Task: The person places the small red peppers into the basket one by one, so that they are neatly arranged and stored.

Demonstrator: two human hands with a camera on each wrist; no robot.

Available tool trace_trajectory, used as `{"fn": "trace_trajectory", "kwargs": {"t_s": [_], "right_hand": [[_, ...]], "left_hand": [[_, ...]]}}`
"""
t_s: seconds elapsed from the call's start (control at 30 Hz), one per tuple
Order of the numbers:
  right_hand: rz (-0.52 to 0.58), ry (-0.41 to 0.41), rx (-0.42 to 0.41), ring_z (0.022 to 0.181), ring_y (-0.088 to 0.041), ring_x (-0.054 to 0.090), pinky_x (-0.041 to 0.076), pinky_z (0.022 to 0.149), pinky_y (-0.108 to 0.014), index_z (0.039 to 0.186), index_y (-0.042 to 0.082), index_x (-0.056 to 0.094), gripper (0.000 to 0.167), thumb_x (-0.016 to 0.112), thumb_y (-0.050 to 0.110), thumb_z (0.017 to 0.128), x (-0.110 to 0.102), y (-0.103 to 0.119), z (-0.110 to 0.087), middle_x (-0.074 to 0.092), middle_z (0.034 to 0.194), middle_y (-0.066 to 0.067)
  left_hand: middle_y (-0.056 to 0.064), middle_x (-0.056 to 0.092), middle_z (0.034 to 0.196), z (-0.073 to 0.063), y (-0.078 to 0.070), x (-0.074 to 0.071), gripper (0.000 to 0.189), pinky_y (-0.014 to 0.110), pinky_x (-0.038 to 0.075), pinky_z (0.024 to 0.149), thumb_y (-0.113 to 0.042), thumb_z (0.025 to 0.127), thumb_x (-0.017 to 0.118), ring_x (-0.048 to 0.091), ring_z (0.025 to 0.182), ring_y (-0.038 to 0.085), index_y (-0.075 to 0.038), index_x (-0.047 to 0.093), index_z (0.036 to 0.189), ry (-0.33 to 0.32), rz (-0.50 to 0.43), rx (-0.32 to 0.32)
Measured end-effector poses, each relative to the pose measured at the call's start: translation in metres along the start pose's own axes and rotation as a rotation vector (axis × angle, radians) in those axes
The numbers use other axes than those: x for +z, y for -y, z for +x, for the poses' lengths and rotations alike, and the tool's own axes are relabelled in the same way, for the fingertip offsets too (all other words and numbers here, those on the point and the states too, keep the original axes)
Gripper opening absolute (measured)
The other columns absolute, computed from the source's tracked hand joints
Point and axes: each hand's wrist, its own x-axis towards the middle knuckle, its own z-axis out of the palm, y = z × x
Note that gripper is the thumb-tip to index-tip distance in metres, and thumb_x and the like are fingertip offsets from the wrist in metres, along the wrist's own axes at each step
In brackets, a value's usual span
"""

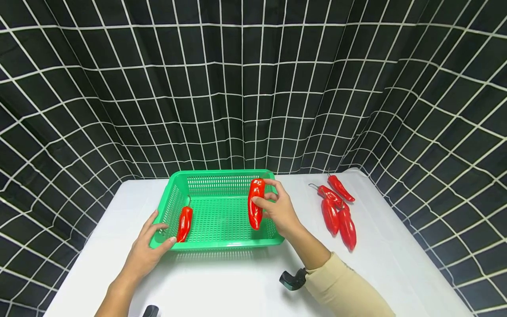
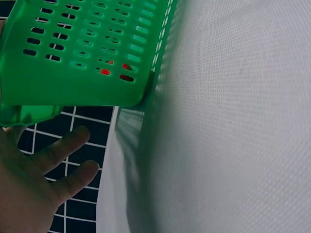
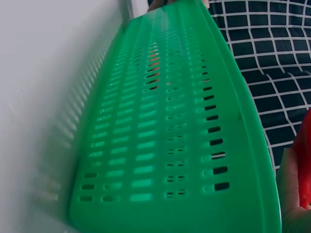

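Observation:
A long red pepper (image 1: 256, 203), glossy and upright, is pinched by my right hand (image 1: 279, 207) between thumb and fingers over the right end of a green plastic basket (image 1: 222, 243). The right wrist view catches part of this pepper (image 3: 304, 160) at its right edge. Another red pepper (image 1: 185, 223) lies inside the basket along the left side, stem away from me. My left hand (image 1: 148, 246) holds the basket's near left corner, thumb over the near rim and index finger over the left rim. In the left wrist view, two fingers (image 2: 73, 141) stick out past the basket.
Several red peppers (image 1: 347, 228) lie in a loose group on the white table (image 1: 388, 246), right of the basket. A black curtain with a white grid (image 1: 241, 88) surrounds the table at the back and sides. A black device (image 1: 293, 280) sits at my right wrist.

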Motion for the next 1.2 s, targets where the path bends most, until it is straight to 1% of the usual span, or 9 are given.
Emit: {"fn": "trace_trajectory", "kwargs": {"t_s": [0.1, 0.33, 0.47, 0.53, 0.7, 0.83, 1.07, 1.2], "right_hand": [[-0.011, 0.005, -0.003, 0.079, -0.028, 0.063, 0.057, 0.064, -0.040, 0.135, 0.014, 0.044, 0.055, 0.069, 0.005, 0.087, 0.003, -0.002, 0.002, 0.057, 0.092, -0.017], [-0.016, 0.006, 0.016, 0.078, -0.030, 0.064, 0.057, 0.065, -0.047, 0.134, 0.015, 0.044, 0.055, 0.069, 0.004, 0.086, 0.012, -0.008, 0.005, 0.057, 0.092, -0.018], [-0.009, 0.011, 0.032, 0.078, -0.029, 0.064, 0.057, 0.065, -0.047, 0.134, 0.015, 0.044, 0.055, 0.069, 0.003, 0.086, 0.020, -0.011, 0.007, 0.056, 0.091, -0.017], [-0.003, 0.024, 0.048, 0.079, -0.029, 0.063, 0.057, 0.065, -0.047, 0.134, 0.013, 0.044, 0.056, 0.068, 0.002, 0.086, 0.024, -0.009, 0.006, 0.056, 0.092, -0.017], [-0.007, 0.037, 0.078, 0.084, -0.029, 0.063, 0.057, 0.066, -0.048, 0.135, 0.015, 0.044, 0.056, 0.069, 0.003, 0.086, 0.034, -0.012, 0.008, 0.055, 0.096, -0.018], [-0.023, 0.040, 0.077, 0.084, -0.029, 0.063, 0.057, 0.067, -0.049, 0.134, 0.017, 0.045, 0.055, 0.070, 0.005, 0.085, 0.040, -0.017, 0.011, 0.055, 0.097, -0.019], [-0.019, 0.061, 0.078, 0.080, -0.030, 0.064, 0.058, 0.062, -0.044, 0.133, 0.015, 0.046, 0.055, 0.070, 0.004, 0.084, 0.049, -0.019, 0.013, 0.056, 0.097, -0.019], [-0.013, 0.072, 0.082, 0.079, -0.030, 0.065, 0.058, 0.063, -0.045, 0.132, 0.014, 0.046, 0.055, 0.070, 0.003, 0.084, 0.055, -0.020, 0.015, 0.055, 0.097, -0.020]], "left_hand": [[0.003, 0.017, 0.159, 0.000, 0.000, 0.000, 0.043, 0.074, 0.023, 0.096, -0.036, 0.088, 0.070, 0.022, 0.138, 0.046, -0.009, 0.058, 0.120, 0.005, -0.006, 0.000], [0.003, 0.017, 0.159, 0.000, 0.001, 0.000, 0.043, 0.074, 0.023, 0.096, -0.035, 0.088, 0.070, 0.021, 0.138, 0.046, -0.009, 0.058, 0.120, 0.010, -0.012, 0.000], [0.002, 0.017, 0.159, 0.000, 0.000, 0.000, 0.043, 0.075, 0.023, 0.096, -0.035, 0.088, 0.070, 0.021, 0.138, 0.045, -0.009, 0.058, 0.120, 0.007, -0.013, 0.000], [0.002, 0.017, 0.159, 0.000, 0.000, 0.000, 0.043, 0.075, 0.023, 0.096, -0.035, 0.088, 0.070, 0.022, 0.138, 0.045, -0.009, 0.058, 0.120, 0.007, -0.013, 0.001], [0.002, 0.016, 0.159, 0.000, 0.000, 0.000, 0.043, 0.074, 0.023, 0.096, -0.035, 0.088, 0.070, 0.020, 0.139, 0.045, -0.009, 0.058, 0.120, 0.011, -0.018, -0.003], [0.003, 0.016, 0.159, 0.000, 0.001, 0.001, 0.044, 0.074, 0.022, 0.097, -0.035, 0.088, 0.070, 0.020, 0.139, 0.045, -0.009, 0.058, 0.120, 0.011, -0.018, -0.008], [0.003, 0.016, 0.159, 0.001, 0.000, 0.001, 0.044, 0.074, 0.022, 0.097, -0.036, 0.088, 0.069, 0.020, 0.139, 0.045, -0.009, 0.058, 0.121, 0.010, -0.014, -0.011], [0.003, 0.016, 0.159, 0.001, 0.000, 0.001, 0.044, 0.074, 0.022, 0.097, -0.036, 0.088, 0.069, 0.020, 0.139, 0.045, -0.009, 0.057, 0.121, 0.010, -0.014, -0.013]]}}
